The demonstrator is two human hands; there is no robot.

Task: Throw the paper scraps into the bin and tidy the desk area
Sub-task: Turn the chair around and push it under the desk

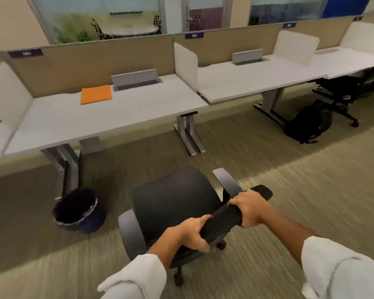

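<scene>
Carpet (289, 190) runs before the counter (95, 124), where an orange folder (96, 94) lies. Left grip (191, 233) and right grip (249, 207) are both clamped on the chair (171, 203) backrest. Bin (79, 209) stands left, beside the counter leg.

black backpack (309, 124), far chair (352, 87), carpet (311, 180)

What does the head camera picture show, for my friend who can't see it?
Both hands, left hand and right hand, hold the back of a black office chair facing a white desk. An orange cloth lies on it; a dark bin stands below.
</scene>
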